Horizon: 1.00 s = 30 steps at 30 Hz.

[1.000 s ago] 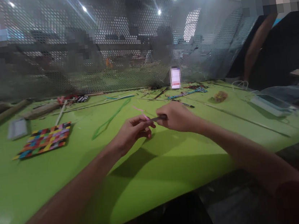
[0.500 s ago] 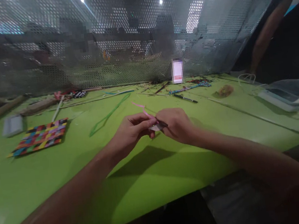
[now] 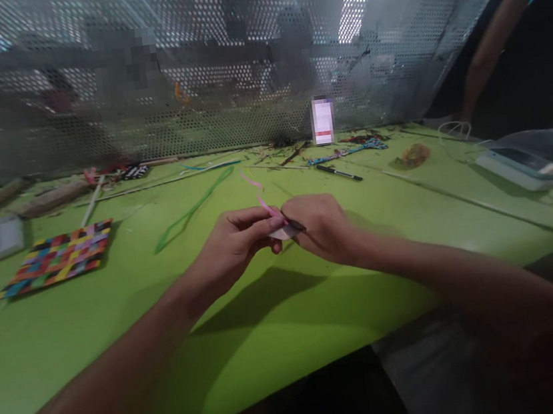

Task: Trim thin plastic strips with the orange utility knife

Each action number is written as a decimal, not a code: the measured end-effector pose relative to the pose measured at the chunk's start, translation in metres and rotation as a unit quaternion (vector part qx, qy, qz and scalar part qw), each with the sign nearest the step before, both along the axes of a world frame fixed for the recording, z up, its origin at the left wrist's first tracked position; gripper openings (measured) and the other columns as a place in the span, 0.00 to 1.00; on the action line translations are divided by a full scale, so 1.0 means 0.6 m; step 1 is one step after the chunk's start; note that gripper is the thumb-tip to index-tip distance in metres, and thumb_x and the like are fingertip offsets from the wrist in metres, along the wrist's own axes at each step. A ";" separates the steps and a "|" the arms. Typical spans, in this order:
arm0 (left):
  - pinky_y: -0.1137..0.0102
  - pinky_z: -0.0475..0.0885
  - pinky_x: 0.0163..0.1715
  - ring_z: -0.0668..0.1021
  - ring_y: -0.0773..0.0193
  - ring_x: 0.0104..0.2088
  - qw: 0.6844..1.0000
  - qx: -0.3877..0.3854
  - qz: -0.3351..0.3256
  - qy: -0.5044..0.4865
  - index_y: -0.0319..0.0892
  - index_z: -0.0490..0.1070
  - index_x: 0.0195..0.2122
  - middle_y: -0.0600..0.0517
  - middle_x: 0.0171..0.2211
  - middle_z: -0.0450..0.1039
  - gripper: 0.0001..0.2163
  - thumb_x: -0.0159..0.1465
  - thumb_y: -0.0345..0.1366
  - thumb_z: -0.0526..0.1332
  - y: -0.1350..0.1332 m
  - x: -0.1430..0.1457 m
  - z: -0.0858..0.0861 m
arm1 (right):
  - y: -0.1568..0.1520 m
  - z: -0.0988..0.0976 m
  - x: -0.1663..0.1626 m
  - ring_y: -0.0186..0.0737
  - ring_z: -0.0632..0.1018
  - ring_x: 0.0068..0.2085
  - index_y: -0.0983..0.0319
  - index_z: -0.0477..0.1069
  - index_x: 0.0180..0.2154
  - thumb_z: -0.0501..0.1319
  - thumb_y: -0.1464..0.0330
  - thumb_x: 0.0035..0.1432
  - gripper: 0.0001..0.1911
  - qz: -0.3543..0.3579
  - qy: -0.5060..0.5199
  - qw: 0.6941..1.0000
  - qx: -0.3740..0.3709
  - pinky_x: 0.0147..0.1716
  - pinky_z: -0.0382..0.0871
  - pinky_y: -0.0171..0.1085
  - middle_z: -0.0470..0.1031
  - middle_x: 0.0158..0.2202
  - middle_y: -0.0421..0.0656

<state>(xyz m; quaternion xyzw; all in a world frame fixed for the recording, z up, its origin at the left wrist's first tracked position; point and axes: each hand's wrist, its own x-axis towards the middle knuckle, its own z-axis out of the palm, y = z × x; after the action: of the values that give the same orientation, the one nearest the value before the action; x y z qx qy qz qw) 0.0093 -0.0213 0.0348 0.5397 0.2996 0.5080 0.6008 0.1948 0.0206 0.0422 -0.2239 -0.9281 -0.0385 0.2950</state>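
My left hand (image 3: 245, 239) pinches a narrow pink strip (image 3: 265, 204) between thumb and fingers, over the middle of the green table. The strip's wavy free end rises away from me. Close against it, my right hand (image 3: 318, 227) is closed, back of the hand up, with its fingertips mostly hidden. A pale flat piece (image 3: 284, 232) shows between the two hands. A small dark tip (image 3: 297, 224) sticks out by the right fingers; its kind cannot be made out.
On the green table (image 3: 293, 346), a colourful woven mat (image 3: 63, 254) lies left, near a green strip loop (image 3: 189, 216). A black pen (image 3: 339, 172), a thin stick (image 3: 461, 198) and a white container (image 3: 514, 168) lie ahead and right. A perforated metal screen (image 3: 225, 119) stands behind.
The view has shifted a little, so the table things sit slightly further left and higher. Both hands keep nearly the same hold, and slightly more of the pink strip shows.
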 end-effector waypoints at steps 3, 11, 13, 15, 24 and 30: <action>0.73 0.70 0.29 0.72 0.70 0.28 1.000 -0.003 0.013 0.006 0.41 0.82 0.30 0.51 0.31 0.77 0.05 0.61 0.36 0.70 -0.001 0.000 -0.001 | -0.001 0.001 0.001 0.32 0.63 0.28 0.63 0.65 0.30 0.52 0.72 0.65 0.09 -0.004 -0.007 1.000 -0.009 0.30 0.50 0.33 0.67 0.26 0.40; 0.72 0.70 0.29 0.72 0.69 0.28 0.999 -0.003 0.028 0.019 0.42 0.82 0.29 0.51 0.31 0.77 0.06 0.61 0.37 0.70 -0.001 -0.001 -0.004 | -0.004 0.003 -0.002 0.32 0.63 0.28 0.63 0.65 0.30 0.53 0.71 0.66 0.10 -0.005 -0.006 0.999 -0.033 0.30 0.51 0.33 0.67 0.27 0.40; 0.72 0.70 0.29 0.73 0.69 0.28 0.999 -0.001 0.033 0.017 0.42 0.82 0.30 0.50 0.31 0.77 0.05 0.60 0.36 0.70 0.000 -0.002 -0.005 | -0.004 0.001 -0.004 0.32 0.63 0.28 0.63 0.65 0.30 0.53 0.71 0.66 0.10 -0.011 -0.004 0.999 -0.037 0.30 0.51 0.32 0.67 0.27 0.40; 0.72 0.70 0.29 0.73 0.69 0.28 0.999 -0.001 0.037 0.011 0.42 0.83 0.30 0.50 0.31 0.77 0.04 0.60 0.36 0.71 0.000 -0.002 -0.007 | -0.004 0.000 -0.005 0.32 0.63 0.29 0.63 0.65 0.30 0.53 0.70 0.67 0.11 -0.021 -0.005 0.999 -0.043 0.30 0.50 0.32 0.67 0.27 0.40; 0.73 0.71 0.28 0.75 0.70 0.25 0.998 -0.002 0.062 -0.003 0.42 0.82 0.30 0.52 0.26 0.77 0.02 0.58 0.33 0.72 -0.002 0.005 -0.005 | -0.006 -0.003 -0.008 0.32 0.63 0.29 0.64 0.67 0.30 0.53 0.70 0.68 0.12 -0.040 -0.002 0.999 -0.034 0.31 0.49 0.33 0.68 0.27 0.41; 0.73 0.73 0.28 0.75 0.69 0.25 0.998 -0.006 0.067 -0.011 0.42 0.82 0.28 0.52 0.25 0.77 0.03 0.55 0.32 0.73 -0.004 0.006 -0.003 | -0.005 -0.006 -0.009 0.32 0.64 0.29 0.64 0.67 0.30 0.55 0.72 0.66 0.10 -0.051 -0.002 0.998 -0.032 0.31 0.49 0.33 0.69 0.27 0.41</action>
<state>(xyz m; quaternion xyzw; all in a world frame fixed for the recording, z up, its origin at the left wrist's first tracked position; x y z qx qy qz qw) 0.0129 -0.0237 0.0330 0.5093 0.3311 0.5512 0.5721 0.1892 0.0175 0.0386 -0.2803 -0.9167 -0.0241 0.2838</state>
